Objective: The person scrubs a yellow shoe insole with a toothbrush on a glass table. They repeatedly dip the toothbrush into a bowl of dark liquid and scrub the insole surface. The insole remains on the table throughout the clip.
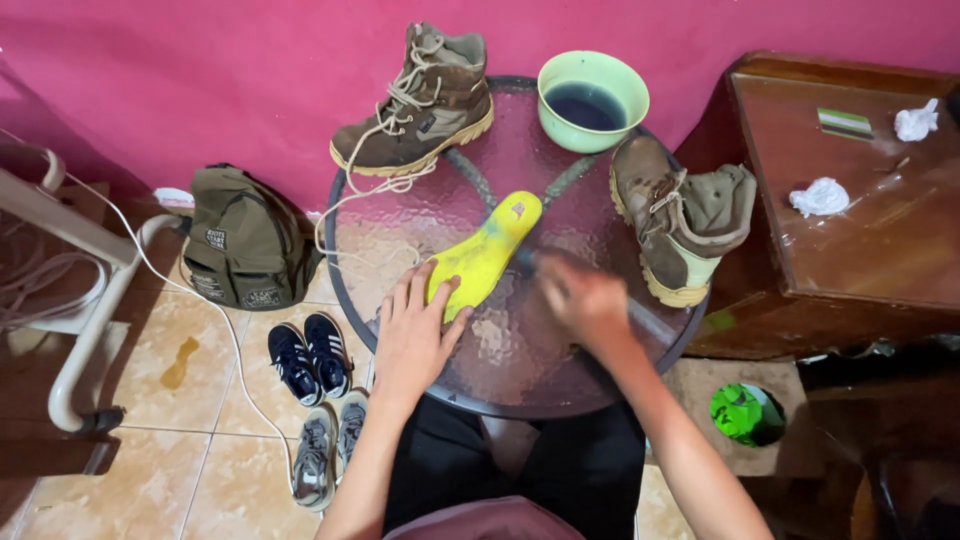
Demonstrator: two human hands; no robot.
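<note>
Round table (520,375): textured, glossy glass in a dark metal rim. Insole (485,255): matt yellow foam, scuffed. Two boots (420,105), (680,215): rough brown suede and cloth, cord laces. Bowl (593,100): smooth green plastic. Side cabinet (850,250): glossy varnished wood. Backpack (245,240): matt olive cloth.

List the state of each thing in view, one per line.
Insole: flat on the glass table, pinned by left hand.
Right hand: blurred; what it grips is unclear.
Bowl: upright, holds dark liquid.
Left boot: upright, laces loose.
Right boot: tipped on its side.
Backpack: closed, on floor.
</note>
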